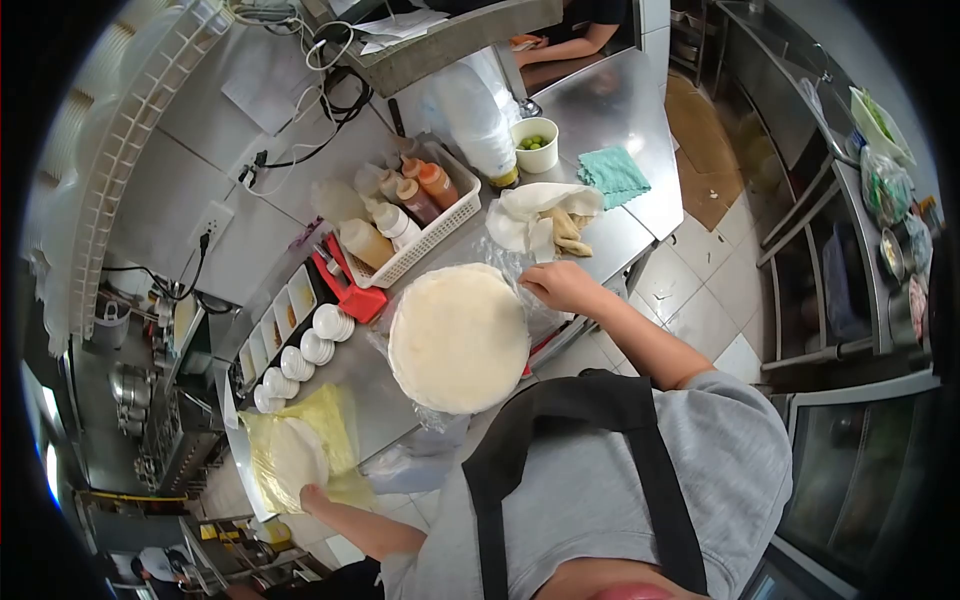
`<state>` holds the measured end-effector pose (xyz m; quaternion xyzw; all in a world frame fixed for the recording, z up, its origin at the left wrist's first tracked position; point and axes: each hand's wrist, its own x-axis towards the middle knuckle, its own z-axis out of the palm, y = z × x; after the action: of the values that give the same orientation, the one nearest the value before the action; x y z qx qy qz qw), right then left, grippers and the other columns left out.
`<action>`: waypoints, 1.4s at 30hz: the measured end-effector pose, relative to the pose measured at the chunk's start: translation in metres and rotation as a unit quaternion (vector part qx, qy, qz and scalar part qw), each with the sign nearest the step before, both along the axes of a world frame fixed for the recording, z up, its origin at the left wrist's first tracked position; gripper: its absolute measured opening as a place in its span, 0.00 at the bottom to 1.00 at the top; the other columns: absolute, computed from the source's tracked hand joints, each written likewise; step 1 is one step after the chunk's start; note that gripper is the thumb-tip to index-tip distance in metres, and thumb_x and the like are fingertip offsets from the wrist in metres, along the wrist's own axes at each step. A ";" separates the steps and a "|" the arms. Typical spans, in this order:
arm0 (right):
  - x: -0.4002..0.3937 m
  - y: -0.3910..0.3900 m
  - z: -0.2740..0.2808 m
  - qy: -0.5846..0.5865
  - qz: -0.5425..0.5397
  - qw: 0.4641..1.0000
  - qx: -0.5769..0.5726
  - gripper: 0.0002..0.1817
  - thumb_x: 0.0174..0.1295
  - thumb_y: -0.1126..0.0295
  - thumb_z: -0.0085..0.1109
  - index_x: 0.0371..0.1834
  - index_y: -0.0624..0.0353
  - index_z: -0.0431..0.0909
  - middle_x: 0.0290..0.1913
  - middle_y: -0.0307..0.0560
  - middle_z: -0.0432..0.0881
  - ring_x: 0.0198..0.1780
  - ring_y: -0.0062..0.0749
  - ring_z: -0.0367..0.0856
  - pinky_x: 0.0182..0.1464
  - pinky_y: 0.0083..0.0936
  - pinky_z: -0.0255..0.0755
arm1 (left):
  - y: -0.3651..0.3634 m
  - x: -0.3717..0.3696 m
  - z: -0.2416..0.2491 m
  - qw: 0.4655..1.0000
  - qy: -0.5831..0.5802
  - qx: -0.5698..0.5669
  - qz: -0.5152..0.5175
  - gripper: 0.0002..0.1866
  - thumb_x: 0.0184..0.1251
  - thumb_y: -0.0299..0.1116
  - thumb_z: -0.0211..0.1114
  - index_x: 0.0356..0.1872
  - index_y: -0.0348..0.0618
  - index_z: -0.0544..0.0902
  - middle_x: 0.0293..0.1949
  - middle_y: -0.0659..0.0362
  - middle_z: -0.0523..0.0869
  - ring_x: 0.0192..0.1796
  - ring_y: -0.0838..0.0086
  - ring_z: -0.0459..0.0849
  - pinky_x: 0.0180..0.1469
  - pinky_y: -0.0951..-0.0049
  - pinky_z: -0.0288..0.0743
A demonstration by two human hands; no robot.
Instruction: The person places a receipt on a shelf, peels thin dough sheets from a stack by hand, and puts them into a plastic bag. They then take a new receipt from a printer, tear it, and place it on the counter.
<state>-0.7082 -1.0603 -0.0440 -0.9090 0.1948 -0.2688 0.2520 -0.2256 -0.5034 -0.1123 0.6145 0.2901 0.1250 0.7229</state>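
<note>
A tall stack of round, pale tortillas (458, 340) sits mid-counter, with crinkled clear plastic wrap (545, 318) around its edges. At the stack's upper right edge, my right hand (560, 287) has its fingers pinched together on the wrap. My left hand (316, 498) grips the lower edge of a single tortilla (298, 455), which lies over a yellow plastic bag (338, 415) at the counter's left end. Part of my left fingers is hidden under that tortilla.
Behind the stack stand a white basket (430, 232) of sauce bottles, a red scoop (358, 300) and small white dishes (318, 347). A white cloth (525, 215), a teal cloth (613, 176) and a cup of green pieces (535, 150) lie right. Another person's arm (575, 47) shows beyond.
</note>
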 end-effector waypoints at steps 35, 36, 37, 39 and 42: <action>0.093 -0.040 -0.042 0.059 0.086 0.994 -0.023 0.18 0.46 0.63 0.63 0.40 0.60 0.77 0.41 0.52 0.75 0.51 0.46 0.70 0.51 0.41 0.66 | -0.281 -0.339 -0.018 0.929 -0.021 0.058 -0.365 0.25 0.58 0.30 0.64 0.53 0.32 0.66 0.37 0.57 0.74 0.36 0.76 0.75 0.36 0.74 0.73; 0.093 -0.039 -0.042 0.057 0.095 0.994 0.005 0.17 0.46 0.66 0.62 0.39 0.60 0.77 0.41 0.53 0.75 0.49 0.47 0.72 0.49 0.40 0.68 | -0.282 -0.343 -0.014 0.930 -0.018 0.059 -0.364 0.25 0.58 0.30 0.64 0.53 0.32 0.66 0.37 0.57 0.74 0.36 0.76 0.75 0.36 0.74 0.73; 0.092 -0.039 -0.042 0.055 0.103 0.993 0.033 0.16 0.45 0.68 0.62 0.39 0.60 0.77 0.41 0.55 0.75 0.47 0.48 0.74 0.47 0.39 0.70 | -0.284 -0.346 -0.007 0.931 0.003 0.017 -0.364 0.25 0.57 0.29 0.64 0.53 0.32 0.65 0.36 0.57 0.74 0.35 0.76 0.75 0.34 0.74 0.73; 0.093 -0.040 -0.040 0.070 0.103 0.992 0.021 0.16 0.45 0.68 0.61 0.38 0.61 0.77 0.41 0.55 0.76 0.45 0.49 0.75 0.46 0.39 0.70 | -0.289 -0.347 -0.001 0.931 0.020 -0.027 -0.363 0.25 0.57 0.28 0.64 0.54 0.33 0.65 0.36 0.57 0.74 0.34 0.77 0.75 0.32 0.75 0.73; 0.093 -0.039 -0.035 0.121 0.082 0.989 0.007 0.18 0.45 0.67 0.61 0.41 0.61 0.76 0.41 0.57 0.76 0.43 0.51 0.77 0.46 0.39 0.71 | -0.293 -0.351 0.002 0.933 -0.029 0.089 -0.347 0.27 0.56 0.28 0.65 0.55 0.32 0.63 0.34 0.54 0.75 0.30 0.75 0.76 0.27 0.76 0.74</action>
<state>-0.6153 -1.0993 -0.0790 -0.9460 0.1501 -0.1338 0.2543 -0.5762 -0.7965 -0.1101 0.7349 0.0251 -0.0903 0.6716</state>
